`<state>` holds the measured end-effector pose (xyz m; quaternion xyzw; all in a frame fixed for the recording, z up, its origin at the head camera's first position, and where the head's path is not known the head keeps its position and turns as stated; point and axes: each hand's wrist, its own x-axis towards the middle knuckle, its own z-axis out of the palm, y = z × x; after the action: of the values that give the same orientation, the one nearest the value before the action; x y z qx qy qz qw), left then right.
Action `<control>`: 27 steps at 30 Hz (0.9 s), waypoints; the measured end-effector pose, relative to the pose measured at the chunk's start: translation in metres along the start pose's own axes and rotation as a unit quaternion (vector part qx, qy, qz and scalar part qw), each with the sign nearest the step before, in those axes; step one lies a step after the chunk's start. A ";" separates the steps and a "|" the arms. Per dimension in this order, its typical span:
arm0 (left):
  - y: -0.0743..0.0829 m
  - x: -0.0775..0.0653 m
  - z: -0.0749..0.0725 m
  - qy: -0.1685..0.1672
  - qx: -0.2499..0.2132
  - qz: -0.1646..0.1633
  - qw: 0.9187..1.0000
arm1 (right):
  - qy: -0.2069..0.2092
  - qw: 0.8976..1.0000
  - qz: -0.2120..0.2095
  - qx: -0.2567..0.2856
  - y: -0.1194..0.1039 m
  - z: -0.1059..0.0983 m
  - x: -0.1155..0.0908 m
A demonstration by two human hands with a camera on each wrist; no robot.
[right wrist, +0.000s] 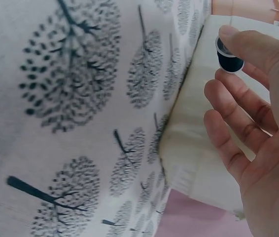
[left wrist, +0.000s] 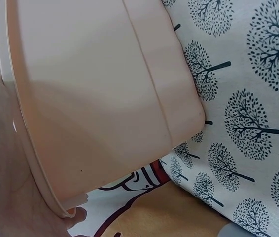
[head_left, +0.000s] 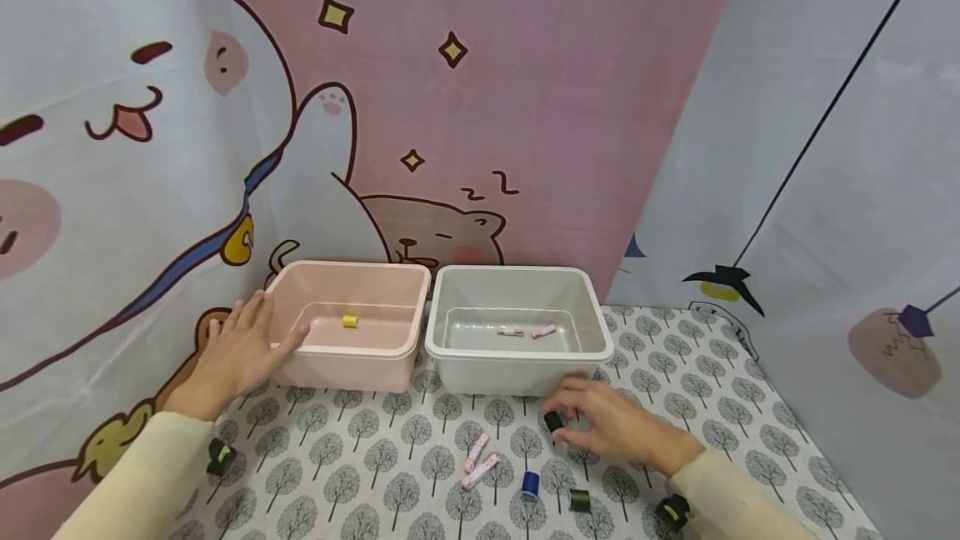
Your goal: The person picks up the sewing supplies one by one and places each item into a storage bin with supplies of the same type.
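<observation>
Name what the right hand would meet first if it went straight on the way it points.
Probably the grey box, at its front wall, just beyond the fingers of the right hand; the gap between is hard to judge.

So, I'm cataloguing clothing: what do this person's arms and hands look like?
The left sleeve and right sleeve are long, plain and pale cream. The left hand and right hand wear no gloves. A small black object with yellow-green marks shows beside each sleeve.
</observation>
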<state>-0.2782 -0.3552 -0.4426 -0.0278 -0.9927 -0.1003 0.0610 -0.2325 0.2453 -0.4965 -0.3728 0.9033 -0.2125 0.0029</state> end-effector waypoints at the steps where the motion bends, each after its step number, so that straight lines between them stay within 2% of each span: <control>1: 0.000 0.000 0.000 0.000 0.000 0.000 1.000 | 0.001 1.000 -0.001 -0.002 -0.001 -0.001 0.000; 14: 0.001 0.000 -0.002 -0.006 -0.001 -0.002 1.000 | 0.032 0.998 -0.052 -0.014 -0.017 -0.017 0.011; 27: 0.003 0.002 -0.002 -0.011 -0.013 -0.007 1.000 | 0.036 0.994 -0.099 -0.007 -0.035 -0.034 0.035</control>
<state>-0.2797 -0.3525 -0.4395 -0.0226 -0.9920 -0.1137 0.0492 -0.2392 0.2125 -0.4469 -0.4521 0.8630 -0.2190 -0.0534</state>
